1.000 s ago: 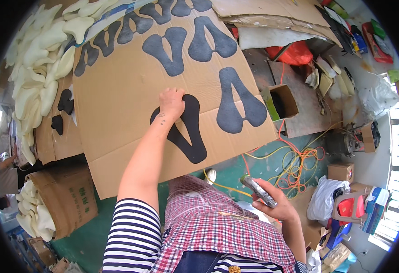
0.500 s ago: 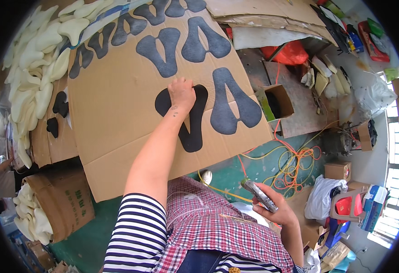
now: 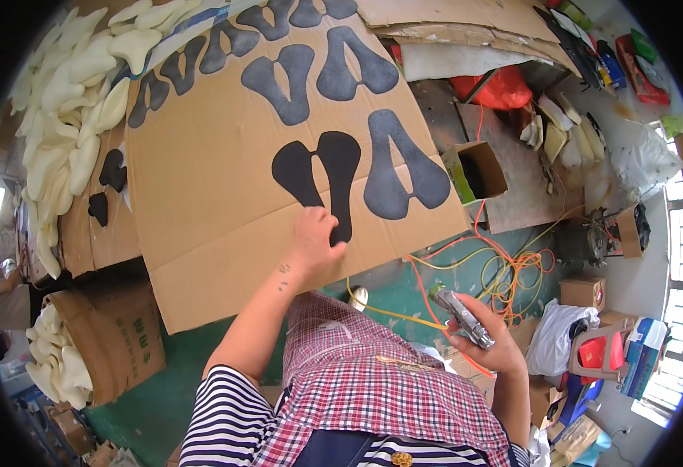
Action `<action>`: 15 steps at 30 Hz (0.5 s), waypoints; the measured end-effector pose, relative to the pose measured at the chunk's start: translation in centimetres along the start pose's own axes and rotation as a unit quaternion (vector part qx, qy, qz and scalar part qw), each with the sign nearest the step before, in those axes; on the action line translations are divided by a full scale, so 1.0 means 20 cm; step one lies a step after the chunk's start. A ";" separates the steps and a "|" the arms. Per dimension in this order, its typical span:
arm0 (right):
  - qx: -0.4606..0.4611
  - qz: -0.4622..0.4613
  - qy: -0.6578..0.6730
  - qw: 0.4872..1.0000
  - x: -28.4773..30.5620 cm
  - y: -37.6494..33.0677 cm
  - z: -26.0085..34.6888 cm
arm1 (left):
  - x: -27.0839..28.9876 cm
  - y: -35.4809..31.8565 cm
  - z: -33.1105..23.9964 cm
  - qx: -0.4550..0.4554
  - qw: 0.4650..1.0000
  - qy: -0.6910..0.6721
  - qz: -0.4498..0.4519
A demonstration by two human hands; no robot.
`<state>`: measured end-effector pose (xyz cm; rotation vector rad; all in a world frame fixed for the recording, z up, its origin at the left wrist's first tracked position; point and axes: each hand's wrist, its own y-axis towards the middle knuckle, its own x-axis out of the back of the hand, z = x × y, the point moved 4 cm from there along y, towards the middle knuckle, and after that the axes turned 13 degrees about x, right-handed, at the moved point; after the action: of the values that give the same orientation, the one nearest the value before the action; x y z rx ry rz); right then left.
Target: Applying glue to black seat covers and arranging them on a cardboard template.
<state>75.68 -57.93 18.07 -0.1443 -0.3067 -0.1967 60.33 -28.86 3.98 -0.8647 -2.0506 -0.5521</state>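
A black saddle-shaped pad (image 3: 338,166) with a long slot lies on a large cardboard sheet (image 3: 217,187). My left hand (image 3: 315,240) is at its narrow near end, fingers curled over the edge and thumb pointing right; the fingertips are partly hidden. To the right of this pad lies a greyer pad (image 3: 388,183) of the same shape, with several more in rows farther off. My right hand (image 3: 491,342) is closed around a silvery metal spray gun (image 3: 466,319) with a green end, off the sheet's near right side.
Cream foam pieces (image 3: 69,101) are heaped at the left, and more fill a cardboard box (image 3: 115,342) below. Orange and yellow hoses (image 3: 509,272) lie coiled on the green floor. A small open carton (image 3: 477,167) stands beyond the sheet's right edge.
My left hand has slid from the black pad's wide upper part down to its narrow near end, uncovering the top. My right hand has moved slightly right with the spray gun.
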 end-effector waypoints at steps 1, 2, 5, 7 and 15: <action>0.001 0.002 0.002 1.000 -0.01 0.01 0.01 | -0.02 -0.03 -0.01 0.002 1.000 0.002 -0.001; 0.010 -0.002 -0.006 1.000 -0.01 0.02 0.03 | -0.04 -0.05 0.00 0.004 1.000 0.016 -0.011; 0.022 -0.001 -0.014 1.000 -0.02 0.02 0.06 | -0.10 -0.06 0.01 0.004 0.998 0.032 -0.050; 0.027 0.005 -0.015 1.000 -0.03 0.01 0.06 | -0.14 -0.05 0.02 0.014 0.998 0.046 -0.045; 0.006 -0.002 -0.010 1.000 -0.04 -0.06 0.10 | -0.17 -0.07 -0.03 0.026 0.997 0.036 -0.061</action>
<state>74.21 -58.60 19.76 -0.1341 -0.3280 -0.1969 61.03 -31.46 1.45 -0.6826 -2.0530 -0.5854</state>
